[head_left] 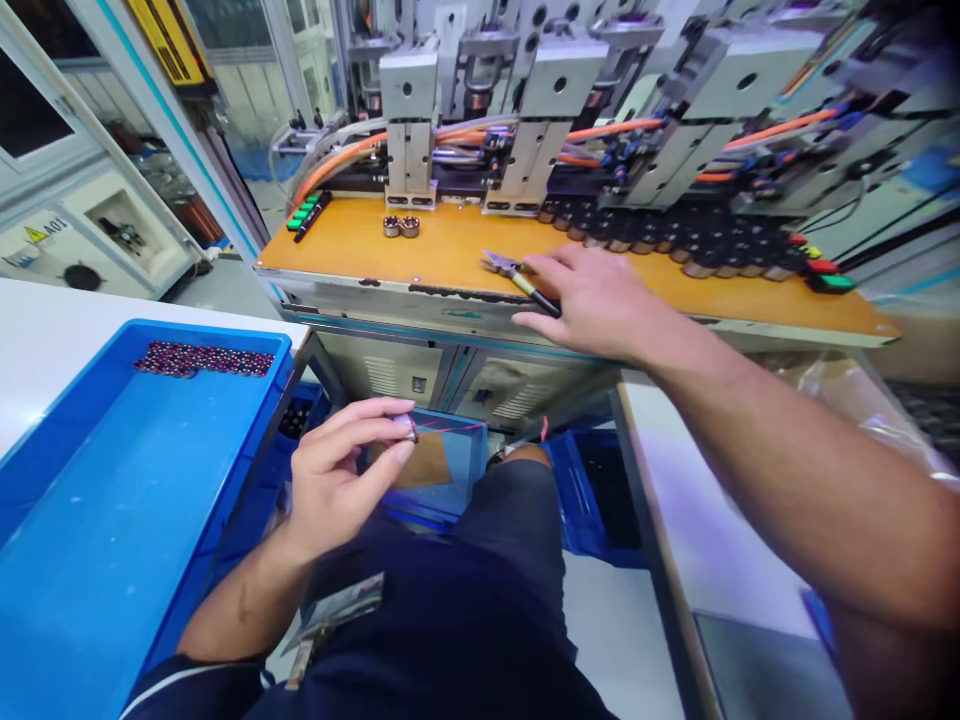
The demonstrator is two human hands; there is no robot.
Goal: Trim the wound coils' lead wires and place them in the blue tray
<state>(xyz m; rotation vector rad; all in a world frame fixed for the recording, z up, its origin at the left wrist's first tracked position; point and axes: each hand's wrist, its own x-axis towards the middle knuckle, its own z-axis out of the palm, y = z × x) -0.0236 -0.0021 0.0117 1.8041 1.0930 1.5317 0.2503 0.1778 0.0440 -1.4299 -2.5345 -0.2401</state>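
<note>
My left hand pinches a small round part, pale and dark, with thin reddish wires trailing to the right. Fingers cover most of it, so its exact kind is hidden. Over the front edge of the orange bench top, my right hand has its thumb and fingers apart around a pair of cutting pliers. Their metal jaws point left, and the yellow-and-black handles run towards my palm. Whether the fingertips press on the handles is hard to see.
Two copper-wound rings and green-and-black markers sit on the bench. Many black-topped cylinders line its right side beneath a machine. A blue tray of small parts stands left; a blue bin is below right.
</note>
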